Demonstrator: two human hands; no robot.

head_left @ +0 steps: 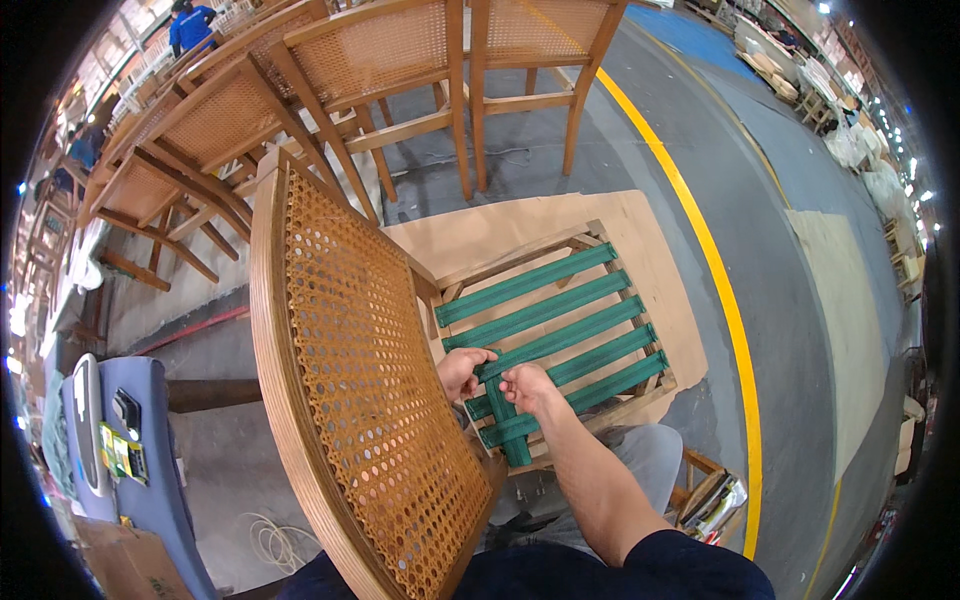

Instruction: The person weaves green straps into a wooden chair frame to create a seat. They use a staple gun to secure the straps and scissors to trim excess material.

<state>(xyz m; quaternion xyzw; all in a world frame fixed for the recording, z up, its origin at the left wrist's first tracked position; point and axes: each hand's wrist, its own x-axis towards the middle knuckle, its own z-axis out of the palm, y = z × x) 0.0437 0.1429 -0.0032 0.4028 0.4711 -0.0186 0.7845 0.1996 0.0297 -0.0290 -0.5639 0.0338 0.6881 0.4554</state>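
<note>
Bare forearm (590, 480), dark navy short sleeve (690, 565), grey trousers (640, 460).

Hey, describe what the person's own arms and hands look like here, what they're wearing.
Both hands are bare, no gloves: the right hand and the left hand. The right forearm is bare up to a dark navy short sleeve. No watch or rings are visible. The left arm is hidden behind the cane chair back.

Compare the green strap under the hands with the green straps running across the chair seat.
The lengthwise strap runs toward the person, crossing the crosswise straps. It is one, pinched by left hand and right hand; the crosswise straps are five, parallel, mostly untouched. All are green webbing on the seat frame.
</note>
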